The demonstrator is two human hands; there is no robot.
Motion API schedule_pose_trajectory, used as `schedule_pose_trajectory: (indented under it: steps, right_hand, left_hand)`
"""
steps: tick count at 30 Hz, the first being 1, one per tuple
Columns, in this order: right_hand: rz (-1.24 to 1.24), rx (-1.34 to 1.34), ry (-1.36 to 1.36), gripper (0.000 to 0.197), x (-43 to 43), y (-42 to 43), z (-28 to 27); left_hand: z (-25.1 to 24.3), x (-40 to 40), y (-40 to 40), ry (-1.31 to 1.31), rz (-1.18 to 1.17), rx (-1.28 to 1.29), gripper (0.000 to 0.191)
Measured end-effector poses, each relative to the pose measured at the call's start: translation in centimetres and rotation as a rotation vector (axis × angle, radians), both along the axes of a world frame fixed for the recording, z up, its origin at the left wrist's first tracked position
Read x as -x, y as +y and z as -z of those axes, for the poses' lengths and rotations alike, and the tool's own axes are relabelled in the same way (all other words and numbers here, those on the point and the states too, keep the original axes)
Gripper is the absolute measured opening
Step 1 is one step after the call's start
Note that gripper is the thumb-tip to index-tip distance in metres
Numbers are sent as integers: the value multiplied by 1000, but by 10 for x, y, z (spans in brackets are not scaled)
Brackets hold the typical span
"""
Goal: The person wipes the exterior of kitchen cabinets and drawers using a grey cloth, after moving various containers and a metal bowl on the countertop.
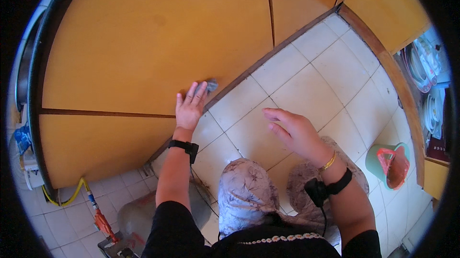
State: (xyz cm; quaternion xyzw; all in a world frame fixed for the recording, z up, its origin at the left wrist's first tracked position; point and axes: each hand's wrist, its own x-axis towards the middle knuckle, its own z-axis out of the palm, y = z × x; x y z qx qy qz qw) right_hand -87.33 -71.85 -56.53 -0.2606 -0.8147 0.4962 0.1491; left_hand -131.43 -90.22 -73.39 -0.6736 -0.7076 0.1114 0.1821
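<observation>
My left hand (192, 105) lies with spread fingers against the lower part of an orange-yellow wooden cabinet door (143, 49). Under its fingertips is a crumpled grey pad or cloth (212, 85), pressed on the door near its bottom edge; its exact kind is unclear. My right hand (293, 130) hovers above the tiled floor with its fingers together and slightly bent, touching nothing that shows. Both wrists wear black straps with small devices, and the right one also has a gold-coloured bracelet.
White floor tiles (309, 92) lie before my knees. A green bin (375, 164) with a red plastic liner stands at the right, near shelves of bagged plates (433, 110). At lower left are a gas cylinder (138, 215), an orange-red valve (103, 224) and a yellow hose (77, 193).
</observation>
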Motion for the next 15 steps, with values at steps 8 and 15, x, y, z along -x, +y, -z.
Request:
schedule_pose_trajectory:
  steps: [8,15]
  right_hand:
    - [-45,-39,66,43,11,-4,17]
    - [-19,2,51,42,5,-10,2]
  left_hand:
    - [66,4,-84,37,-260,44,58]
    - [2,-4,-88,60,-339,-171,58]
